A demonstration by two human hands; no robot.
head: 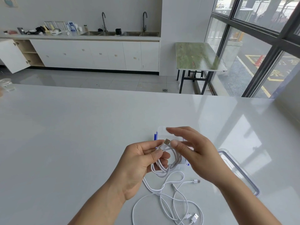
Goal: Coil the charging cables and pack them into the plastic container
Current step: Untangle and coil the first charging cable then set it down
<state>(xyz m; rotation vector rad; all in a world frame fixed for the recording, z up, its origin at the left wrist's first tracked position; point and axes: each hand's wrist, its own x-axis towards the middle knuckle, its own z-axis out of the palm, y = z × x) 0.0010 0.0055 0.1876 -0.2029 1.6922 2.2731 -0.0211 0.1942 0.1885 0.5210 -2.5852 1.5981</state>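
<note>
My left hand [139, 161] pinches a partly coiled white charging cable [164, 166] between thumb and fingers, its plug end pointing up at the fingertips. My right hand [194, 151] hovers just right of the coil with fingers spread and slightly blurred, its thumb close to the plug. Behind both hands sits the clear plastic container [159, 133] with blue clips, mostly hidden. More loose white cables [170, 197] lie tangled on the table below the hands, with USB plugs showing.
The container's clear lid [240, 172] with a blue seal lies on the white table [73, 135] to the right of my right hand. A clear cup [6, 85] stands at the table's far left edge. Beyond are a kitchen counter, a green table and windows.
</note>
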